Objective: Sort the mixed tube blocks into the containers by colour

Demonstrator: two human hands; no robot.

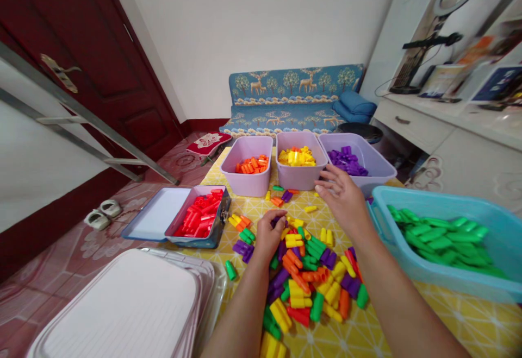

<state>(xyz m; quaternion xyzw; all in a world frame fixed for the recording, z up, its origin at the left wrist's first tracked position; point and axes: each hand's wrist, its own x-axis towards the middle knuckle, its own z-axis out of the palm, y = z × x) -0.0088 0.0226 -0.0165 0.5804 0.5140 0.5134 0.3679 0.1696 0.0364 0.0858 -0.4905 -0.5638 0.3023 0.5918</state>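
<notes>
My left hand (269, 236) is over the left part of a loose pile of coloured plastic toy blocks (299, 287), its fingers closed round a purple toy block (278, 220) that shows only in part. My right hand (340, 192) is raised with fingers apart and nothing in it. It is at the front corner between the lilac bin of yellow blocks (299, 176) and the lilac bin of purple blocks (369, 176). The pile mixes yellow, green, orange, purple and red tube-shaped pieces on a yellow patterned tablecloth (460, 314).
A lilac bin of orange blocks (248, 184) stands at the back left. Red blocks fill an open hinged box (222, 222); green ones lie in a blue tub (432, 271). White lids (122, 303) are stacked front left. Behind are a blue sofa (281, 111) and a red stool (207, 143).
</notes>
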